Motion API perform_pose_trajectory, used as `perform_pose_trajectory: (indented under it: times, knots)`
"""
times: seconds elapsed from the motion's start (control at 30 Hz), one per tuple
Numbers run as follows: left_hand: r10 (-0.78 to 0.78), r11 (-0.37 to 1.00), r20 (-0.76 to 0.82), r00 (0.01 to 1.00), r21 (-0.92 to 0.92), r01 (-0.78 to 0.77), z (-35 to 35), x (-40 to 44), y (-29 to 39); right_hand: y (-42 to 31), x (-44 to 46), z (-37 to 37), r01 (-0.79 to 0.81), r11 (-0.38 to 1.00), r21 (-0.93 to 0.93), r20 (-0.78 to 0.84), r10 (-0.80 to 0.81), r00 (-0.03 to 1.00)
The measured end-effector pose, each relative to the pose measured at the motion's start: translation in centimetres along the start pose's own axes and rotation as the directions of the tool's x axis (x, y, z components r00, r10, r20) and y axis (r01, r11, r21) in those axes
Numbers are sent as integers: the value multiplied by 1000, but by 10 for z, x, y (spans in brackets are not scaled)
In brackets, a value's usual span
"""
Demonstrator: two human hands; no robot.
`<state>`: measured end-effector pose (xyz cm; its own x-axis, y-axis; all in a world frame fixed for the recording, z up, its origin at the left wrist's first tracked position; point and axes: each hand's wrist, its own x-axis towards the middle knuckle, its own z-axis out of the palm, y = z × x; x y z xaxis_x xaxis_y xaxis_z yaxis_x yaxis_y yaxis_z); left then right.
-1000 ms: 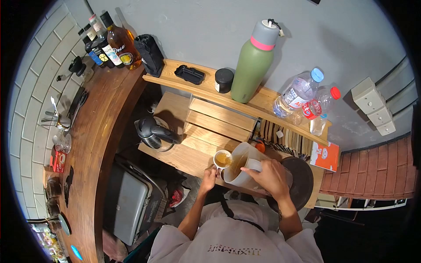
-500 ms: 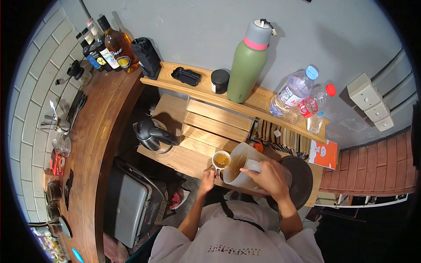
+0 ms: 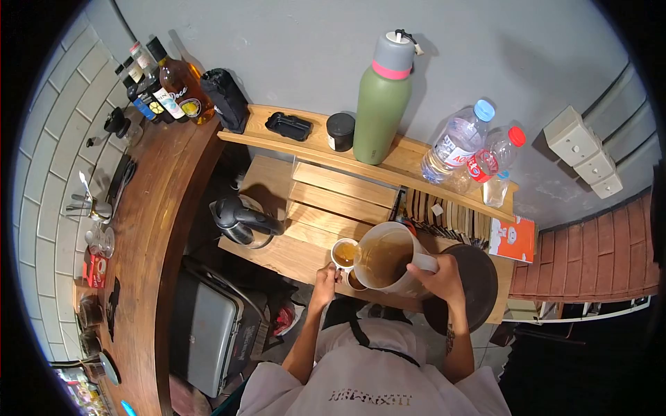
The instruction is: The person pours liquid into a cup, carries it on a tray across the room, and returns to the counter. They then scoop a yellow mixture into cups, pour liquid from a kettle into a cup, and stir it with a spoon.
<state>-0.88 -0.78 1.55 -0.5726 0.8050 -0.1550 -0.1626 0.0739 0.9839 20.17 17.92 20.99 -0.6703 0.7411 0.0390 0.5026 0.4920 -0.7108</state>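
Head view, looking down on a wooden bench (image 3: 267, 262). Left hand (image 3: 327, 283): fingers drawn in and pinching a small white cup (image 3: 343, 258) by its handle side, the cup held at the near part of the bench, amber-brown liquid inside. Right hand (image 3: 438, 277): closed round the handle of a large translucent pitcher (image 3: 387, 265), which leans toward the cup, mouth facing up to the camera, brown liquid within. Pitcher lip meets the cup's edge in view — cannot tell whether they touch. A second cup (image 3: 356, 281) sits just below the first, partly hidden by the pitcher; its contents look dark. Right of the pitcher, near the right wrist, a dark round disc (image 3: 479, 288). Well to the left, a black electric kettle (image 3: 239, 220) stands on the bench. Behind, a narrow shelf (image 3: 312, 143) bears a black tray (image 3: 288, 126), a dark jar (image 3: 340, 132), a tall green flask (image 3: 383, 107) and clear plastic bottles (image 3: 456, 149) — a row of books (image 3: 451, 220) under its right end, an orange notebook (image 3: 512, 240) beside them.
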Motion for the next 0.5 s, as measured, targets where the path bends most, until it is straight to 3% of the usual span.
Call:
perform_pose_trajectory:
  times: [0.07,0.1,0.13,0.17,0.2,0.27,0.5]
  knots:
    - [22,1000,23,999,-3,-22,-4,0,5,18,-8,3,-123,983,138,-21,127,992]
    - [18,1000,29,999,2,-18,-5,-1,10,26,-14,7,-129,981,142,-24,134,991]
    - [-2,1000,30,1000,4,2,-6,-2,19,35,-21,13,-143,954,264,-94,173,980]
    - [-22,1000,30,999,8,22,-7,-3,25,43,-25,20,-144,913,382,-159,219,963]
    - [-26,1000,38,999,15,26,-9,-3,29,53,-30,27,-150,909,389,-162,228,960]
    - [-11,1000,54,998,7,10,-11,-3,34,72,-37,40,-54,817,574,-277,255,926]
    - [-59,990,41,997,134,53,-14,-10,63,112,-52,61,126,784,608,-457,216,863]
